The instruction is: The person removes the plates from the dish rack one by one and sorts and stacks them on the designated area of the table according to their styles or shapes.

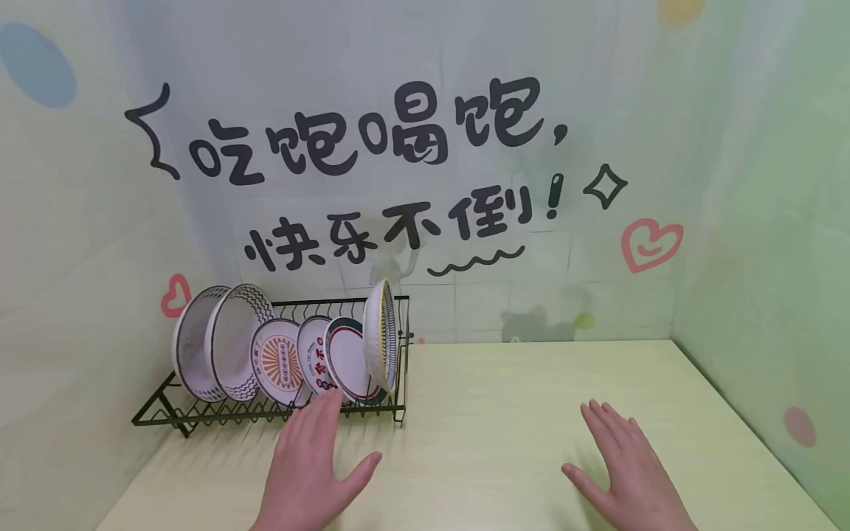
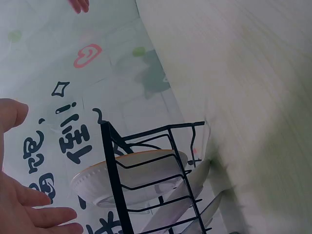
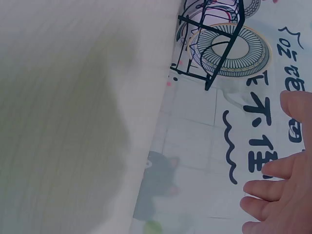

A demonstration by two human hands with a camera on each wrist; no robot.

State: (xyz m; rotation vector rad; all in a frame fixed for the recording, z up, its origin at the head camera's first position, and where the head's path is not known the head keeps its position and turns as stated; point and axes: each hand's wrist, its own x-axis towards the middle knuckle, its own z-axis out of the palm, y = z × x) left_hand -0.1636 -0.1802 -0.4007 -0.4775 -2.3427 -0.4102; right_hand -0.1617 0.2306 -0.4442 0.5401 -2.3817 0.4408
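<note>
In the head view my left hand (image 1: 308,464) hovers over the table, fingers straight and thumb spread, just in front of a black wire dish rack (image 1: 265,414). My right hand (image 1: 624,468) is held the same way over the table's right side, touching nothing. Upright in the rack stand two large white bowls, the left bowl (image 1: 192,346) and another bowl (image 1: 235,343) with a wavy dark rim. Beside them lean a plate with an orange sunburst (image 1: 279,358), a plate with red characters (image 1: 312,346), a dark-rimmed plate (image 1: 352,354) and a yellow-rimmed bowl (image 1: 378,335).
A pale wooden table (image 1: 491,413) carries the rack at its back left. Behind it hangs a light backdrop (image 1: 465,44) with black Chinese lettering and a pink heart (image 1: 652,245). A light side wall (image 1: 757,258) bounds the table on the right.
</note>
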